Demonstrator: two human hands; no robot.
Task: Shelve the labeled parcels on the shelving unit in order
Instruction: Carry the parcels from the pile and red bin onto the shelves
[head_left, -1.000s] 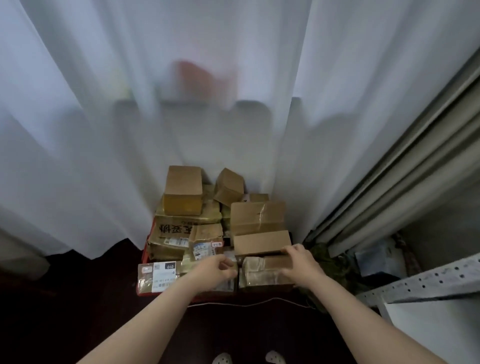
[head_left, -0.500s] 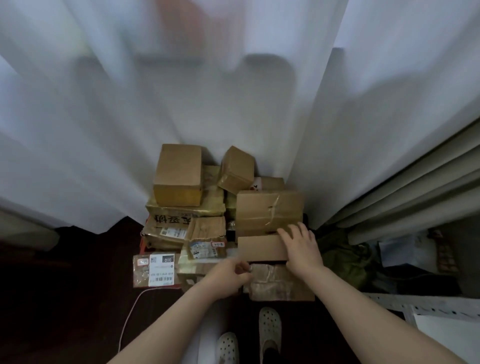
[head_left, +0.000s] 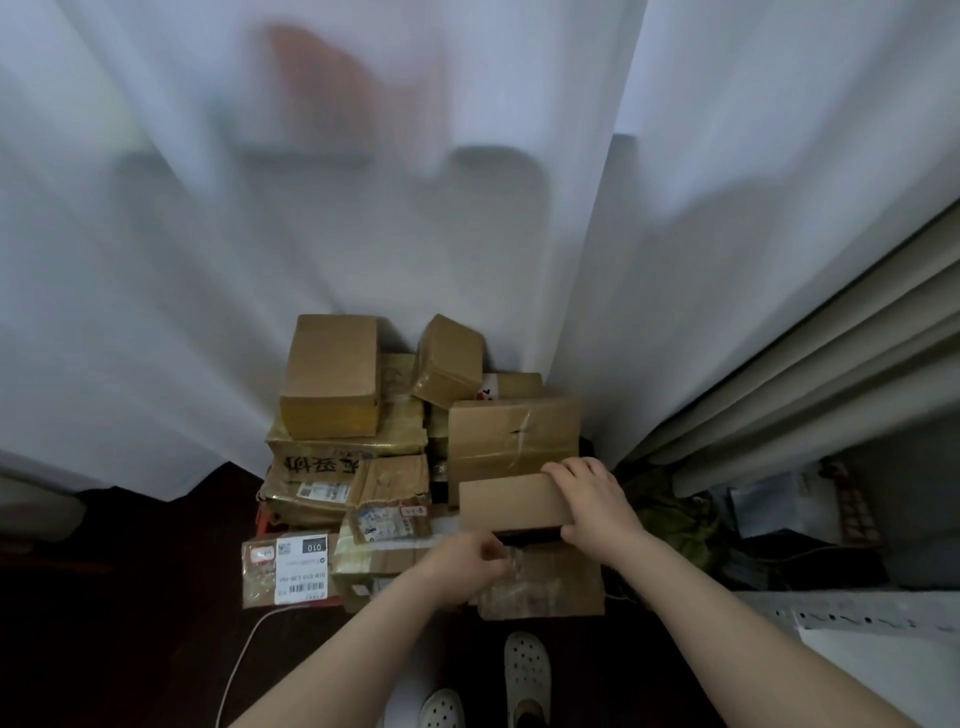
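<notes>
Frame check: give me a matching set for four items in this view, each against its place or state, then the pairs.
1 plain box
2 010 parcel
3 tilted box
4 shelf rail

A front left, label up
B lower right of view
C gripped by right hand
D at the back, by curtain

Pairs: 1-C, 2-A, 3-D, 4-B

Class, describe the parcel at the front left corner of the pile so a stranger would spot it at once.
At the foot of the white curtain stands a pile of brown parcels. At its front left corner lies a flat parcel, low down. Only this one carries a white label with a black block reading 010.
</notes>
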